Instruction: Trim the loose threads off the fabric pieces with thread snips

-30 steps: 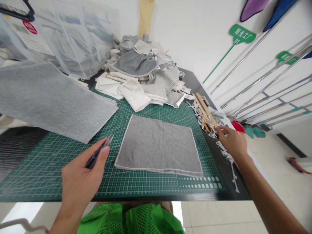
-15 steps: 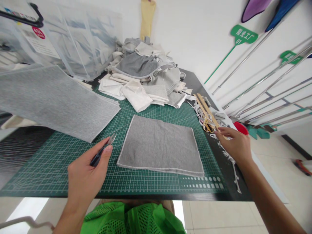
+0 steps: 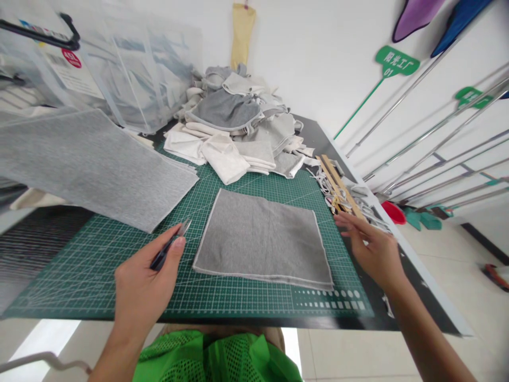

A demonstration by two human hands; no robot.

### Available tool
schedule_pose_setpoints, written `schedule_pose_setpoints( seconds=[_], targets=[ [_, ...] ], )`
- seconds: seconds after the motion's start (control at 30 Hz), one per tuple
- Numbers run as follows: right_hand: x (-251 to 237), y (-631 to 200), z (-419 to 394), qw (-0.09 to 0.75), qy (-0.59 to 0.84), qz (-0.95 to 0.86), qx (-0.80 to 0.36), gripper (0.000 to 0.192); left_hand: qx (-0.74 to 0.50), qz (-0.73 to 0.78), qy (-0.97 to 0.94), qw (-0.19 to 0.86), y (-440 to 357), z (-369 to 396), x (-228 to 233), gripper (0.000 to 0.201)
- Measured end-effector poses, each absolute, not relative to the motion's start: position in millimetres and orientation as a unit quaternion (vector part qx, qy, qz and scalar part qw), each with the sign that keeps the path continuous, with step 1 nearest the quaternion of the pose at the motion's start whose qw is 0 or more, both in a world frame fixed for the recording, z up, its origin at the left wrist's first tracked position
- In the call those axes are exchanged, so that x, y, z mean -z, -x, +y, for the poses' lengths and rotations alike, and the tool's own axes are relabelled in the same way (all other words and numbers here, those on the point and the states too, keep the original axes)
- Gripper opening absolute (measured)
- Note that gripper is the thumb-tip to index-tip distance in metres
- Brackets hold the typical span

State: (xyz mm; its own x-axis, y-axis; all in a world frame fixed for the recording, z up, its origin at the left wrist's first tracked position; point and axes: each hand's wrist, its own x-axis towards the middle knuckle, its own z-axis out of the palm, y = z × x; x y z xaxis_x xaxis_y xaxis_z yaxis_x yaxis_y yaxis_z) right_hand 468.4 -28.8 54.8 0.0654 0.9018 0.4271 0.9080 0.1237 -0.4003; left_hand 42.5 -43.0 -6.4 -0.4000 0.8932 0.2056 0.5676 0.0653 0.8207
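Note:
My left hand (image 3: 149, 276) is closed around dark-handled thread snips (image 3: 169, 248), their metal tips pointing away from me and up to the right. To the right of them a grey cloth piece (image 3: 264, 239) with pale stitched edges lies flat on the green cutting mat (image 3: 254, 300). My right hand (image 3: 371, 246) hovers past the mat's right edge, fingers apart, with nothing visible in it. Just beyond its fingertips are gold-handled scissors (image 3: 337, 203) and wooden strips (image 3: 340, 183), partly covered by the hand.
Stacked grey fabric sheets (image 3: 99, 164) overlap the mat's left side. Behind rises a heap of grey and white cloths (image 3: 234, 116), beside a clear plastic bin (image 3: 131, 69). Thread scraps (image 3: 324, 183) lie along the right edge. Long-handled tools (image 3: 413, 74) lean against the right wall.
My right hand has moved a little left and its fingers have spread apart. Thread scraps along the table's right side have shifted away from me. My left hand still holds the snips.

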Motion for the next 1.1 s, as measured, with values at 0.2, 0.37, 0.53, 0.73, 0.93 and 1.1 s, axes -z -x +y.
schedule_pose_setpoints(
  seconds=[0.2, 0.37, 0.53, 0.73, 0.93, 1.1],
  targets=[
    [-43, -440, -40, 0.339, 0.634, -0.694, -0.043, 0.027, -0.45, 0.701, -0.524, 0.178, -42, -43, 6, 0.041],
    [-31, -415, -50, 0.357, 0.639, -0.677, -0.078, 0.02, -0.446, 0.699, -0.525, 0.192, -42, -43, 7, 0.04],
    [-23, -391, -58, 0.304, 0.565, -0.753, -0.146, 0.04, -0.442, 0.702, -0.523, 0.195, -42, -43, 7, 0.041],
    [-16, -367, -60, 0.327, 0.52, -0.781, -0.114, 0.054, -0.438, 0.702, -0.529, 0.186, -42, -42, 7, 0.041],
    [-3, -360, -63, 0.352, 0.534, -0.764, -0.085, 0.034, -0.405, 0.683, -0.573, 0.2, -38, -43, 9, 0.054],
    [3, -374, -65, 0.335, 0.573, -0.745, -0.064, 0.031, -0.379, 0.691, -0.572, 0.227, -37, -42, 11, 0.06]
  ],
)
